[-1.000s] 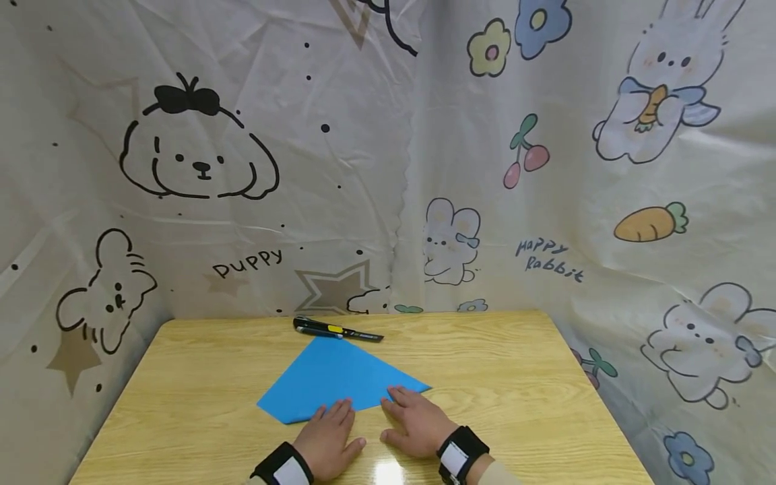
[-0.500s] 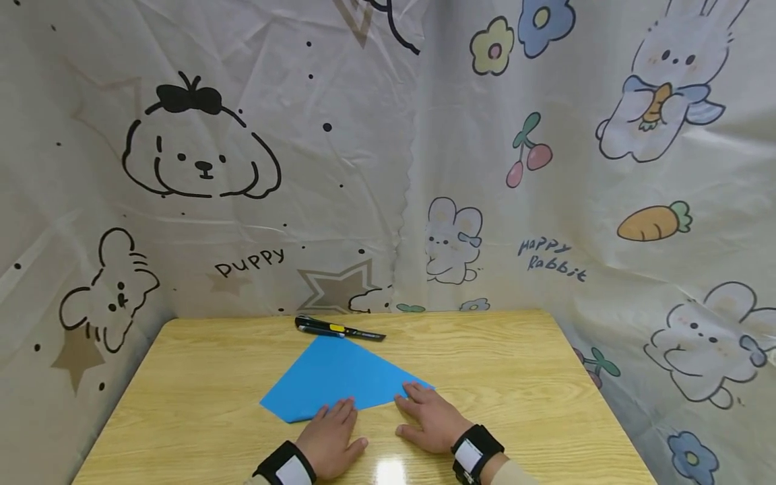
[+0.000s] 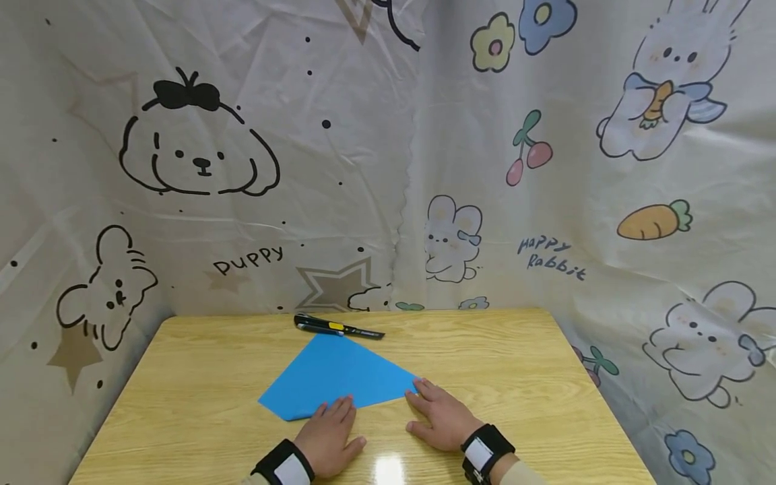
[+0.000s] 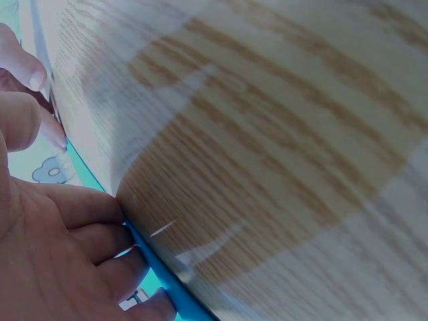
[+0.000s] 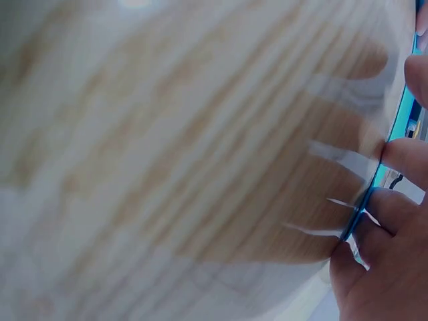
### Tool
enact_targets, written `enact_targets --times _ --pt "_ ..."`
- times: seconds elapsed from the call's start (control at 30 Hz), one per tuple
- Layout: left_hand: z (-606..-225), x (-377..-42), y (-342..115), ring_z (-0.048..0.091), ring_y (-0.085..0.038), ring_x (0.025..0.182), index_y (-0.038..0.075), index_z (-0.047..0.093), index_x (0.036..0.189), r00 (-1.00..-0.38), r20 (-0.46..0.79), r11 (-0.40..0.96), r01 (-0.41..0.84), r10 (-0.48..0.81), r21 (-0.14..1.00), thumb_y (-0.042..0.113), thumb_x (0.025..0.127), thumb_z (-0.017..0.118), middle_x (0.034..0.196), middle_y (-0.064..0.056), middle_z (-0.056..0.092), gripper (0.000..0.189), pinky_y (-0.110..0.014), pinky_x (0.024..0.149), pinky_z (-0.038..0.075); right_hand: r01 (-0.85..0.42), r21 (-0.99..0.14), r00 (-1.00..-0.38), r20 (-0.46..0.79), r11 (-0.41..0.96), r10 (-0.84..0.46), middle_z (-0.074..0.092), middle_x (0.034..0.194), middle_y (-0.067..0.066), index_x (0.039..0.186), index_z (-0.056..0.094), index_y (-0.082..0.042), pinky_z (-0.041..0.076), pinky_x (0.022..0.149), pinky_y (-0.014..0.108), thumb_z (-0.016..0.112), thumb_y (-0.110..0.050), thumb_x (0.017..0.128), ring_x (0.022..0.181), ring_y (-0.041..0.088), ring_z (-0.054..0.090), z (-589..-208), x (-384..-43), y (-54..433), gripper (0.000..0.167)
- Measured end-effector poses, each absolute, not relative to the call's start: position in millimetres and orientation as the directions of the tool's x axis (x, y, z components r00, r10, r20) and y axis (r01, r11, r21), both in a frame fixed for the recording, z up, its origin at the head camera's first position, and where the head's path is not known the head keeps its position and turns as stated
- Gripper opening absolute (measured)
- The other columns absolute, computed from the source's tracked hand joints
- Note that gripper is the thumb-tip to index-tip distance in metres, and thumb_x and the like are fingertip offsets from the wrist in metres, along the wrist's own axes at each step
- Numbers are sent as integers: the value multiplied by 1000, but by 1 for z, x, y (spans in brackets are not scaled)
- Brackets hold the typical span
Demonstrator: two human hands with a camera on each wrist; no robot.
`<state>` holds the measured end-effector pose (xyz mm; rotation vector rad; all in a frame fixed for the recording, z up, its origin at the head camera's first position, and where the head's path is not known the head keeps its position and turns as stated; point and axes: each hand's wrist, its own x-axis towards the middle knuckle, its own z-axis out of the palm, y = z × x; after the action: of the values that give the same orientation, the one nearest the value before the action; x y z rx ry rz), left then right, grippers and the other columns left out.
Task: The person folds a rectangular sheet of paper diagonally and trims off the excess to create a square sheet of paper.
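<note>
A blue sheet of paper, folded with its crease along the near side, lies flat on the wooden table. My left hand presses its extended fingertips on the near edge, left of the middle. At the paper's right corner, my right hand rests with straight fingers, covering the tip. The left wrist view shows the left hand's fingers along the blue edge. In the right wrist view, the right hand's fingertips touch the thin blue edge from above.
A black utility knife with a yellow slider lies just beyond the paper's far corner. Wood-grain table extends to both sides. A cartoon-printed cloth hangs behind and along the sides. Both wrists wear black straps.
My right hand has slid rightward along the paper's near edge to its right corner. The left hand stays in place, and the paper lies as before.
</note>
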<state>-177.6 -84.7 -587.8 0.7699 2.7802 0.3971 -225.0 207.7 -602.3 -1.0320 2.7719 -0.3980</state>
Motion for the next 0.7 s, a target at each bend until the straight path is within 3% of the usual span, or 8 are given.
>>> enact_targets --times 0.27,0.5,0.7 --pt "-586 -179 -84 34 -37 136 -3 46 139 -844 -149 835 455 516 310 51 97 44 147 -20 37 68 -58 107 29 -614 -242 -766 -47 751 -641 33 151 18 146 41 -10 31 108 52 44 -51 98 138 36 30 -597 -226 218 62" --pt "-585 -176 -83 35 -37 135 -3 46 138 -847 -156 841 450 509 301 50 96 46 147 -20 38 68 -58 107 28 -560 -169 -809 -103 811 -579 40 147 14 140 50 -10 30 110 49 48 -54 95 137 32 34 -591 -219 182 63" --pt "-582 -174 -82 35 -37 135 -3 46 138 -847 -145 841 460 512 285 50 96 46 146 -21 38 68 -58 106 30 -692 -164 -702 -73 703 -708 37 149 15 145 42 -10 33 109 44 41 -58 96 138 33 33 -592 -209 141 68"
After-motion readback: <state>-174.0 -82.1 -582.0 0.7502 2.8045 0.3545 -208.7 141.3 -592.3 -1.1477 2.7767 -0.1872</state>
